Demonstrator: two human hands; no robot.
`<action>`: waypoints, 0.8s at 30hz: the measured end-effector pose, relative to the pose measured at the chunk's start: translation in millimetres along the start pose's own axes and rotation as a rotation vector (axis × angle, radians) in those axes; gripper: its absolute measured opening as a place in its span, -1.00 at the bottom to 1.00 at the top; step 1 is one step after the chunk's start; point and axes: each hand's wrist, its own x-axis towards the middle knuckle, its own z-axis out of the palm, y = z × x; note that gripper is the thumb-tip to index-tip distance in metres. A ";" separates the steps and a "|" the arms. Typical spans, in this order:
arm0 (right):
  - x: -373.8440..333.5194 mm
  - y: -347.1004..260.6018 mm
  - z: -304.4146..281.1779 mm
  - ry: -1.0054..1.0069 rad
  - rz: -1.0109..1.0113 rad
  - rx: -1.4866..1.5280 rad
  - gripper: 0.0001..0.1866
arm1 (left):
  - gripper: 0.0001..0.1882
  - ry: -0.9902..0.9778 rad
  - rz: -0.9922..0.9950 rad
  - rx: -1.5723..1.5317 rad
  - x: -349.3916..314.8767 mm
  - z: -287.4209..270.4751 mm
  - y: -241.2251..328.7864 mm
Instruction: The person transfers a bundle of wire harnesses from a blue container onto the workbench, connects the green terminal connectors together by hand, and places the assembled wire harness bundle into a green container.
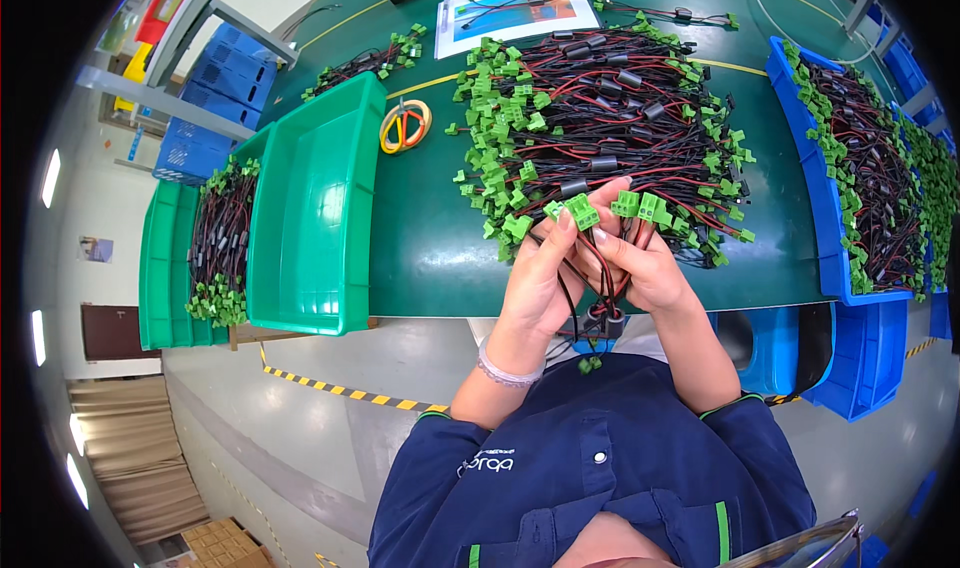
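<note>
At the table's near edge, my left hand (537,293) is closed, with green plug connectors (580,211) pinched at its thumb and fingertips. My right hand (655,273), close beside it, grips the wires just under another pair of green connectors (650,209). From between both hands black and red wires (603,268) hang down, with dark cylindrical cores (605,323) and a green end (590,364) in front of my shirt. How many cables are held cannot be made out. Right behind my hands lies a broad pile of similar cables (610,118), green connectors at both sides.
To the left stand a green bin (318,218) and another green bin (165,268) with cables. Scissors with yellow-orange handles (405,126) lie beside them. A printed sheet (455,28) is at the back. Blue bins of cables (822,203) line the right. Blue crates (228,73) stand far left.
</note>
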 end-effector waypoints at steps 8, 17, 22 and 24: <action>1.1 3.8 -1.8 0.022 -0.339 -0.471 -0.87 | -0.65 0.110 0.042 -0.057 1.8 -0.7 -3.4; -1.7 5.6 -7.8 -0.044 -0.334 -0.218 -0.74 | -0.56 0.172 0.026 -0.072 0.3 -2.8 1.1; 5.5 1.0 -19.8 -0.389 -0.040 0.447 -0.71 | -0.51 0.167 0.016 -0.100 -0.4 -1.2 -1.0; 5.9 0.7 -22.3 -0.463 0.086 0.685 -0.72 | -0.49 0.111 -0.017 -0.130 -1.1 2.0 -2.5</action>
